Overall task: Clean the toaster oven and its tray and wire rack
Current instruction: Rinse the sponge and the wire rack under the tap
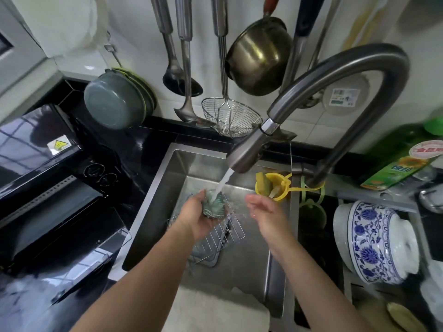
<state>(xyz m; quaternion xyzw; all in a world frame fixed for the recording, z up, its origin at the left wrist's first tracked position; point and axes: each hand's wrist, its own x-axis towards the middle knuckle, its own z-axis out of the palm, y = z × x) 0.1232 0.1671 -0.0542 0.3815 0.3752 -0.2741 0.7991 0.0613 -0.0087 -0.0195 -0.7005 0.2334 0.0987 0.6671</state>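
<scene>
Rinsing is the step in hand, by my reading: a greenish scouring cloth (214,204) sits bunched in the left hand (200,218), fingers curled round it, directly under the stream of water (224,185) falling from the tap spout (249,152). Below the hand, toward six o'clock, the wire rack (217,237) lies tilted in the sink (155,188), and under it a dark shape that may be the tray, though too little shows to be sure. The right hand (265,210) hovers at three o'clock of the cloth, apart from it, fingers loosely spread and holding nothing; water spatters between the two hands.

At nine o'clock of the sink the toaster oven (48,188) stands on the black counter with its door (79,257) dropped open, cavity bare. At three o'clock a yellow holder (272,188) with a sponge hangs on the sink's edge; a green detergent bottle (405,159) stands toward two o'clock, and blue-and-white bowls (376,243) are stacked at four. Ladles and a strainer (230,118) hang at twelve.

Next, I judge, the wet cloth wants wringing with both hands, then a firm pass along the rack's wires while the free hand steadies the frame against sliding.
</scene>
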